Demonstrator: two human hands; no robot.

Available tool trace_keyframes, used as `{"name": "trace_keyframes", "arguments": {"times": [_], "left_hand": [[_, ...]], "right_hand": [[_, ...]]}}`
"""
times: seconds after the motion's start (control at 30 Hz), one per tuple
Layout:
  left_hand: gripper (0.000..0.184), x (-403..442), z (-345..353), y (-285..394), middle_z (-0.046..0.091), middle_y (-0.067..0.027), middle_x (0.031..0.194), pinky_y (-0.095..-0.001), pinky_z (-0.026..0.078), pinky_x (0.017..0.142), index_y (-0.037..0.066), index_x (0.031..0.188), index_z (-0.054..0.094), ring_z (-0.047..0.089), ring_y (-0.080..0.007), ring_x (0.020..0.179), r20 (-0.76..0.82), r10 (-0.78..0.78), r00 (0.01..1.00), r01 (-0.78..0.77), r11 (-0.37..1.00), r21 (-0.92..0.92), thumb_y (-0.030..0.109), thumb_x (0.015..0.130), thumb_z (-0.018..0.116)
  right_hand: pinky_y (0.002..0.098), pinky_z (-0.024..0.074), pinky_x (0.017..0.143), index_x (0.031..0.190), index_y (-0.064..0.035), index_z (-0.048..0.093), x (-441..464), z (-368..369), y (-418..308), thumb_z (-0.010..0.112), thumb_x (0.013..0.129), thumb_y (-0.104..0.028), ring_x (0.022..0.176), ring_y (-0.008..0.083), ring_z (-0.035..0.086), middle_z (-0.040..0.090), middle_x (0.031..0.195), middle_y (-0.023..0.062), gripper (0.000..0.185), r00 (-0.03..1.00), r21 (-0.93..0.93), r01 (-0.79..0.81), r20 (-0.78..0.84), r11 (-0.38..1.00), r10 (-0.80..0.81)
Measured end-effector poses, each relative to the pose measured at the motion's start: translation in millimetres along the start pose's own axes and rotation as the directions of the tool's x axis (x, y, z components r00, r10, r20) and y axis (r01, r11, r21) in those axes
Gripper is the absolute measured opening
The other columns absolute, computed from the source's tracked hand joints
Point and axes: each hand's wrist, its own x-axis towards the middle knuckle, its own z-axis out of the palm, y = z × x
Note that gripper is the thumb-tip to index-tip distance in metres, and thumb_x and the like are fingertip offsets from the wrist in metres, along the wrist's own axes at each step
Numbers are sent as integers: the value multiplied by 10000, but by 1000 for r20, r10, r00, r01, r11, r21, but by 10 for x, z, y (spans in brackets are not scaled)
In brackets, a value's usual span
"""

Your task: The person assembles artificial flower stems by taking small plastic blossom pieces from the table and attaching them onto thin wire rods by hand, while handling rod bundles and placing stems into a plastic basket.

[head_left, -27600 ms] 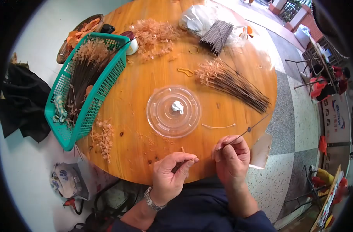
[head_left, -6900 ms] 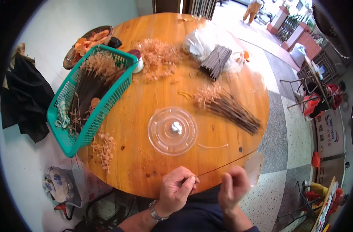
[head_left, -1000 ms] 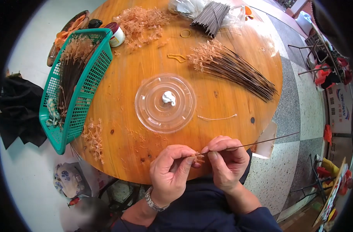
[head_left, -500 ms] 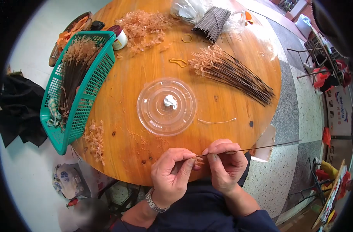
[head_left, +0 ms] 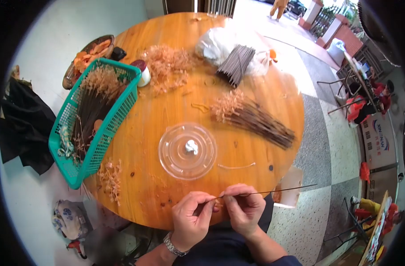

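Near the front edge of the round table, my left hand pinches the end of a thin dark stem, with a bit of orange sprig showing between the hands. My right hand pinches the same stem close beside it, and the rest of the stem sticks out to the right. Beyond my hands lies a clear round plastic lid with a white lump on it. A short pale strand rests right of the lid. Behind it is a bundle of orange-tipped stems.
A green basket of stems stands at the left, by a bowl of orange pieces. At the back are a jar, loose orange sprigs, bare sticks and a plastic bag. Small sprigs lie front left.
The camera view has shifted, so the table and things on it appear lower and slightly left. Both hands still pinch the stem close together, as half a second ago.
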Motion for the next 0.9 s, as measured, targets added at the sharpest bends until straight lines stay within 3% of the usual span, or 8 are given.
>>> {"name": "trace_keyframes", "arguments": {"times": [0.4,0.63,0.9], "left_hand": [[26,-14,17,-1,704,-100,949,-272,611,704,-52,1005,710,747,-150,790,-7,54,999,-54,997,49,-38,995,691],[29,1,4,41,706,-111,920,-276,601,674,-45,984,718,743,-166,746,-5,89,996,-88,990,109,-57,969,697],[23,-3,49,111,701,-113,893,-278,587,637,-45,956,719,724,-161,705,-29,75,997,-71,992,108,-62,954,704]], "right_hand": [[244,527,813,1095,23,646,-22,23,47,646,980,120,916,103,652,685,1024,74,150,997,29,25,-77,999,-23],[257,538,870,1089,10,646,-54,-15,57,647,978,113,955,114,676,699,1044,77,152,995,34,-74,-60,997,76],[222,519,815,1104,33,663,-52,-22,66,650,982,119,935,80,649,696,1017,54,150,1000,-8,-9,-12,1000,9]]}}
